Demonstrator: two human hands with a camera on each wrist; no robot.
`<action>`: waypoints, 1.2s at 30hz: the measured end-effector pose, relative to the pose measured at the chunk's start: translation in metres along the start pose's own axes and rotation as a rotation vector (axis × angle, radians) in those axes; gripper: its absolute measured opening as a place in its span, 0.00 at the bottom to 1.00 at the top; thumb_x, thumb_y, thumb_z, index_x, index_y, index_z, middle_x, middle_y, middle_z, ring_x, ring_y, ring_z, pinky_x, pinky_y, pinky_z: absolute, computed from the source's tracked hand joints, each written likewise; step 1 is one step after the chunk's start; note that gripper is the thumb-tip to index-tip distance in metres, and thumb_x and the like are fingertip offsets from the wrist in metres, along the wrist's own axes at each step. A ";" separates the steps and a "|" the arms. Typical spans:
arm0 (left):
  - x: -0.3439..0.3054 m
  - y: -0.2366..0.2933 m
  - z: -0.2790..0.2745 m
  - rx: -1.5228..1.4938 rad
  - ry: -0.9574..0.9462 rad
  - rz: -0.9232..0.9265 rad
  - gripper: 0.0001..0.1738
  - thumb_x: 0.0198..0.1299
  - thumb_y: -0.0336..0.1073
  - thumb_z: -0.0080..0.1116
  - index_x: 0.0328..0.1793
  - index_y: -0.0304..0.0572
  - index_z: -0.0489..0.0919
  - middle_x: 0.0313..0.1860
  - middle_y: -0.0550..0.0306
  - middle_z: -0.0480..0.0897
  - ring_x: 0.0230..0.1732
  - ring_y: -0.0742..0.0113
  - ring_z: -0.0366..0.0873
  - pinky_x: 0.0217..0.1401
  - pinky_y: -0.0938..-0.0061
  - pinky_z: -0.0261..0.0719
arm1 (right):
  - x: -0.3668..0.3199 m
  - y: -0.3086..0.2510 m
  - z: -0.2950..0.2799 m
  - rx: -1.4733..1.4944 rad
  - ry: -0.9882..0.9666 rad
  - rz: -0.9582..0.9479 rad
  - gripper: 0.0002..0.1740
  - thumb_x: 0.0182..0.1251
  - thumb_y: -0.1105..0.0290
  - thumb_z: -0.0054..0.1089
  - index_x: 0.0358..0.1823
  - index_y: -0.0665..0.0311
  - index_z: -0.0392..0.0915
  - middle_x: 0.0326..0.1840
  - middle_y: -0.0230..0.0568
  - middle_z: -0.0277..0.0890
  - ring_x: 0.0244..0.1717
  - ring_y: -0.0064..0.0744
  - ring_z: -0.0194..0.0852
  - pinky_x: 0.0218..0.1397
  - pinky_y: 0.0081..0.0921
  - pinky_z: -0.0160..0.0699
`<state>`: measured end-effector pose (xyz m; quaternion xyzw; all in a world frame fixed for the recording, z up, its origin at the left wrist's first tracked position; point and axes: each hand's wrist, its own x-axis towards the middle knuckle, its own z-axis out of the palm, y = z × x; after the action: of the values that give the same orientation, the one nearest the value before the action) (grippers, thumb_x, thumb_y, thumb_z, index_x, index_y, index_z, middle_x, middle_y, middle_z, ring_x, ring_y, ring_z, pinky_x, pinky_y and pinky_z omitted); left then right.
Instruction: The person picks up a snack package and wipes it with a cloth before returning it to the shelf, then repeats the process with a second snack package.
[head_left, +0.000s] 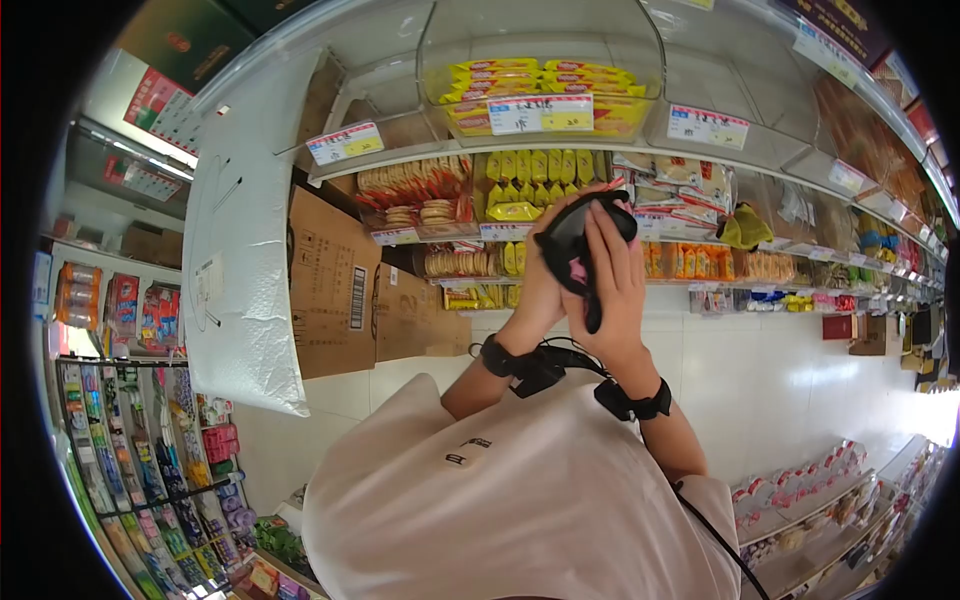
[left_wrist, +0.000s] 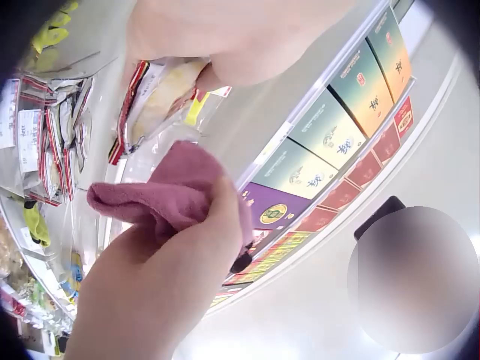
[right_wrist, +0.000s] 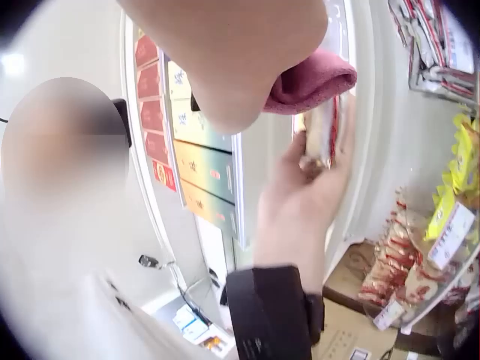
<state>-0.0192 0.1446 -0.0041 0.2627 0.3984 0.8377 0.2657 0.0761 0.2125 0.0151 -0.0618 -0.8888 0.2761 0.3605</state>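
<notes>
Both hands meet in front of the shelves in the head view. My left hand (head_left: 540,295) grips a clear-wrapped snack packet (left_wrist: 166,97) with red edges, its far end covered by the fingers in the left wrist view. A folded pink cloth (left_wrist: 180,187) is pinched in my right hand (head_left: 622,300), thumb lying on top of it. In the right wrist view the cloth overlaps the end of the packet. A black curved piece (head_left: 568,240) with bits of pink shows between the hands in the head view; what it is I cannot tell.
Yellow snack packs (head_left: 545,80) fill a clear bin above the hands. Round wrapped biscuits (head_left: 415,185) lie on the shelf to the left. Cardboard boxes (head_left: 330,280) and a silvery padded sheet (head_left: 240,270) stand at left. A yellow-green cloth (head_left: 745,228) hangs over a shelf edge at right.
</notes>
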 end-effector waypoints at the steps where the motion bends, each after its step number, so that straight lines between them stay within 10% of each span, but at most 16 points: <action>1: -0.004 -0.001 -0.003 -0.040 0.140 -0.201 0.24 0.80 0.45 0.41 0.71 0.36 0.72 0.65 0.53 0.79 0.64 0.66 0.78 0.65 0.69 0.79 | 0.000 0.010 0.004 0.001 -0.006 -0.007 0.35 0.64 0.67 0.61 0.73 0.70 0.67 0.76 0.53 0.65 0.75 0.60 0.61 0.79 0.48 0.55; 5: -0.002 -0.008 -0.007 0.033 0.164 -0.309 0.29 0.82 0.55 0.37 0.71 0.40 0.73 0.52 0.61 0.81 0.44 0.75 0.79 0.47 0.76 0.80 | -0.001 0.030 0.019 0.379 0.156 0.337 0.29 0.69 0.70 0.55 0.70 0.74 0.70 0.77 0.54 0.63 0.74 0.59 0.63 0.77 0.41 0.59; 8: -0.004 0.004 0.013 0.070 0.180 -0.220 0.28 0.81 0.56 0.38 0.70 0.45 0.73 0.52 0.62 0.81 0.44 0.80 0.77 0.43 0.81 0.77 | 0.010 0.011 0.018 0.226 0.178 0.133 0.25 0.68 0.69 0.56 0.63 0.76 0.73 0.75 0.54 0.65 0.74 0.63 0.63 0.77 0.48 0.58; 12: -0.001 0.009 0.007 -0.336 0.048 -0.223 0.32 0.81 0.60 0.33 0.73 0.44 0.70 0.63 0.62 0.78 0.60 0.75 0.75 0.66 0.75 0.74 | 0.017 -0.004 0.013 0.151 0.116 -0.093 0.22 0.66 0.67 0.57 0.57 0.75 0.76 0.70 0.53 0.71 0.73 0.65 0.63 0.77 0.57 0.56; 15: -0.003 0.026 0.019 -0.338 0.255 -0.413 0.28 0.81 0.57 0.38 0.70 0.46 0.73 0.55 0.62 0.81 0.47 0.77 0.78 0.49 0.79 0.78 | 0.016 0.012 0.009 0.007 0.063 -0.104 0.23 0.65 0.66 0.58 0.56 0.75 0.78 0.65 0.52 0.75 0.73 0.66 0.63 0.79 0.59 0.54; 21: -0.005 -0.002 0.009 -0.190 0.066 -0.316 0.31 0.78 0.60 0.42 0.74 0.46 0.69 0.63 0.61 0.77 0.62 0.75 0.74 0.66 0.74 0.71 | 0.016 0.023 0.018 0.111 0.296 0.217 0.25 0.68 0.64 0.58 0.59 0.76 0.76 0.68 0.61 0.71 0.73 0.71 0.61 0.80 0.56 0.52; 28: -0.006 0.019 0.015 -0.289 0.156 -0.361 0.30 0.78 0.58 0.46 0.70 0.43 0.73 0.59 0.63 0.79 0.61 0.75 0.74 0.68 0.74 0.70 | 0.024 0.021 0.005 -0.073 0.075 -0.153 0.21 0.68 0.68 0.55 0.56 0.78 0.73 0.69 0.68 0.68 0.73 0.71 0.62 0.80 0.60 0.52; 31: 0.000 0.010 0.009 0.124 0.030 -0.193 0.30 0.78 0.55 0.48 0.69 0.37 0.74 0.58 0.60 0.80 0.62 0.74 0.74 0.69 0.73 0.70 | 0.016 0.047 0.023 0.110 0.369 0.312 0.22 0.73 0.69 0.52 0.63 0.77 0.70 0.71 0.63 0.69 0.77 0.69 0.57 0.79 0.59 0.51; 34: 0.000 0.011 0.011 -0.039 0.049 -0.116 0.30 0.78 0.53 0.48 0.71 0.35 0.73 0.62 0.54 0.79 0.63 0.72 0.75 0.70 0.74 0.70 | 0.011 0.037 0.024 0.243 0.377 0.377 0.26 0.72 0.69 0.55 0.69 0.74 0.69 0.73 0.59 0.68 0.79 0.67 0.54 0.79 0.57 0.51; 36: 0.004 0.014 0.009 -0.168 0.101 -0.097 0.29 0.78 0.53 0.48 0.72 0.36 0.73 0.63 0.52 0.79 0.62 0.69 0.76 0.68 0.74 0.72 | 0.009 0.033 0.024 0.149 0.218 0.013 0.29 0.69 0.69 0.58 0.70 0.69 0.70 0.75 0.57 0.67 0.80 0.66 0.53 0.80 0.56 0.49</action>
<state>-0.0195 0.1440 0.0127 0.1773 0.3520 0.8665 0.3064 0.0507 0.2322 -0.0109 -0.0703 -0.8210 0.3354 0.4567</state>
